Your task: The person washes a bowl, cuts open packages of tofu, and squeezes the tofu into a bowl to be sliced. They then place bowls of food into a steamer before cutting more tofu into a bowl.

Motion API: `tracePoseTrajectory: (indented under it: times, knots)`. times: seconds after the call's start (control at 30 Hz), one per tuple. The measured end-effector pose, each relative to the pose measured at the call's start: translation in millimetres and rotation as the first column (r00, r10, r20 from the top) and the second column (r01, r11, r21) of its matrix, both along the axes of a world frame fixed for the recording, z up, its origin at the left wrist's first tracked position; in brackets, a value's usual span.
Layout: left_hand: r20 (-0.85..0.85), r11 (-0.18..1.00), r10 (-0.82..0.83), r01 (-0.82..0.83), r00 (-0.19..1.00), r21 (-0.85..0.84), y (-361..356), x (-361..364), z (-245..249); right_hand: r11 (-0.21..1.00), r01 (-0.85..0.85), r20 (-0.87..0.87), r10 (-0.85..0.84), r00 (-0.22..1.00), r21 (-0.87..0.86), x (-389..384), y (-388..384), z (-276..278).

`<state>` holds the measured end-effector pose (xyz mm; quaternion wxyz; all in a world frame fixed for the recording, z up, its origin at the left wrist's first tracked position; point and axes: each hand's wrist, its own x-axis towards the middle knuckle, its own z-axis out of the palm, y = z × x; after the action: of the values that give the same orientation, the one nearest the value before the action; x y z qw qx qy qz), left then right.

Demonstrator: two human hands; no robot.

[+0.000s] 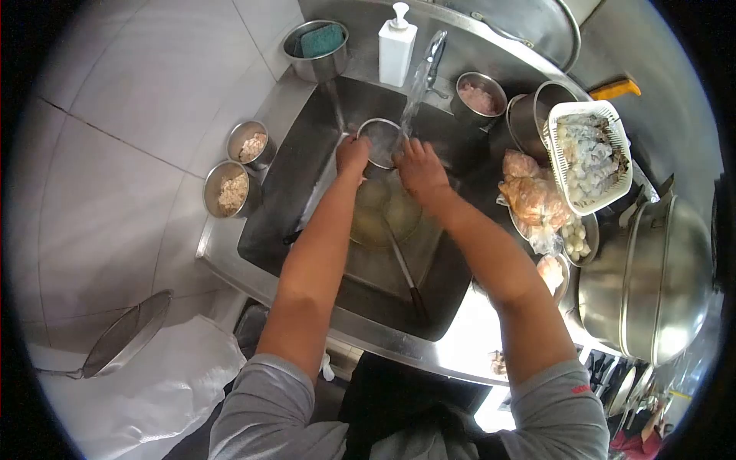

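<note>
While tap water [415,92] pours in, left hand [353,155] and right hand [418,170] hold the small steel bowl [381,142] in closed grips; rinsing seems unfinished.

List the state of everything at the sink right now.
tap: running, with water falling into the small steel bowl.
small steel bowl: held under the stream by the left hand and right hand.
sponge pot: upright, with a green sponge inside.
white basket: full of raw pieces.
big pot: lid on.
</note>
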<state>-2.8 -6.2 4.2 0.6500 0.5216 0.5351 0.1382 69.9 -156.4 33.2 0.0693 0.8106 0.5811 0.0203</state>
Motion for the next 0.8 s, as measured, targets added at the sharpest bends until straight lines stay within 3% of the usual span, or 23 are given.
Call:
tracePoseTrajectory:
  times: [0.03, 0.07, 0.13, 0.17, 0.2, 0.23, 0.27, 0.3, 0.33, 0.37, 0.4, 0.43, 0.47, 0.5, 0.53, 0.57, 0.6, 0.63, 0.67, 0.7, 0.73, 0.77, 0.8]
  knots:
    - [-0.008, 1.0, 0.002, -0.002, 1.0, -0.006, 3.0, -3.9, -2.4, 0.988, -0.126, 0.153, 0.111, 0.982, 0.091, 7.2, 0.8, -0.5]
    - [0.033, 0.973, -0.076, 0.081, 0.997, -0.216, 11.8, -7.7, -11.8, 0.988, -0.125, 0.143, 0.112, 0.983, 0.085, 12.3, -0.4, 0.0]
    - [0.144, 0.816, -0.238, 0.278, 0.96, -0.506, 22.7, -21.8, -7.7, 0.968, -0.193, -0.246, 0.228, 0.942, 0.161, 24.6, 0.7, 5.3]
    - [0.142, 0.815, -0.239, 0.278, 0.961, -0.509, 25.3, -25.3, -12.2, 0.969, -0.191, -0.25, 0.226, 0.941, 0.159, 28.0, 4.7, 6.6]
    - [0.139, 0.85, -0.314, 0.344, 0.939, -0.399, 27.2, -28.1, -16.7, 0.949, 0.104, -0.596, 0.1, 0.797, 0.297, 30.3, 9.6, 7.3]
    - [0.125, 0.869, -0.388, 0.407, 0.913, -0.282, 28.5, -29.9, -21.3, 0.858, 0.416, -0.861, 0.057, 0.506, 0.301, 31.4, 13.8, 7.0]
    - [0.19, 0.892, -0.378, 0.411, 0.906, -0.189, 22.9, -27.9, -26.9, 0.857, 0.419, -0.863, 0.057, 0.503, 0.301, 30.7, 16.4, 8.7]
    - [0.187, 0.891, -0.379, 0.412, 0.906, -0.19, 15.0, -29.8, -22.5, 0.804, 0.545, -0.945, 0.062, 0.321, 0.238, 29.7, 18.6, 11.4]
    - [0.455, 0.866, -0.233, 0.397, 0.859, -0.306, 7.5, -32.4, -17.4, 0.744, 0.651, -0.988, 0.087, 0.131, 0.152, 29.6, 21.0, 14.7]
    - [0.668, 0.813, -0.039, 0.412, 0.743, -0.412, 0.8, -35.7, -10.4, 0.741, 0.653, -0.987, 0.088, 0.136, 0.156, 29.0, 22.3, 17.1]
    - [0.732, 0.707, 0.1, 0.47, 0.674, -0.529, -1.4, -39.4, -8.1, 0.724, 0.676, -0.991, 0.097, 0.093, 0.134, 29.2, 23.1, 20.2]
    - [0.739, 0.707, 0.095, 0.478, 0.667, -0.522, -3.7, -35.5, -6.3, 0.707, 0.698, -0.993, 0.107, 0.052, 0.113, 31.5, 24.3, 24.5]
    - [0.708, 0.783, 0.1, 0.384, 0.699, -0.49, -7.1, -30.3, -10.0, 0.704, 0.7, -0.992, 0.109, 0.058, 0.118, 36.8, 23.8, 30.3]
    - [0.676, 0.848, 0.11, 0.286, 0.728, -0.445, -9.3, -24.5, -11.1, 0.751, 0.636, -0.939, -0.066, 0.337, 0.175, 46.7, 21.8, 35.9]
    - [0.68, 0.85, 0.103, 0.291, 0.726, -0.44, -10.1, -18.0, -11.6, 0.803, 0.561, -0.78, -0.215, 0.588, 0.201, 57.0, 20.1, 42.1]
    - [0.566, 0.951, -0.132, 0.265, 0.814, -0.159, -11.3, -11.7, -10.8, 0.727, 0.482, -0.589, -0.133, 0.797, 0.488, 81.4, 22.3, 29.4]
    - [0.366, 0.951, -0.309, 0.277, 0.878, 0.138, -12.9, -7.1, -11.3, 0.617, 0.318, -0.335, -0.093, 0.938, 0.72, 104.9, 25.9, 15.3]
    - [0.367, 0.951, -0.308, 0.275, 0.877, 0.141, -10.9, 1.6, -21.7, 0.616, 0.316, -0.333, -0.091, 0.939, 0.722, 114.0, 26.8, 23.3]
    - [0.221, 0.848, -0.477, 0.38, 0.85, 0.37, -7.4, 12.3, -40.1, 0.691, 0.217, -0.203, -0.104, 0.974, 0.689, 119.8, 25.9, 36.8]
    - [0.036, 0.679, -0.599, 0.483, 0.8, 0.553, -13.1, 13.0, -28.3, 0.762, 0.127, -0.073, -0.105, 0.992, 0.634, 126.7, 26.8, 38.4]
    - [0.003, 0.681, -0.565, 0.464, 0.825, 0.566, -22.5, 7.2, -18.7, 0.765, 0.132, -0.078, -0.106, 0.991, 0.631, 130.0, 32.9, 37.3]
    - [0.002, 0.682, -0.566, 0.466, 0.825, 0.563, -26.3, 1.6, -22.0, 0.942, 0.145, -0.031, -0.143, 0.989, 0.303, 139.8, 41.4, 30.1]
    - [-0.041, 0.629, -0.571, 0.47, 0.82, 0.619, -27.7, -3.5, -25.7, 0.985, 0.159, 0.025, -0.158, 0.987, -0.067, 143.7, 46.4, 27.5]
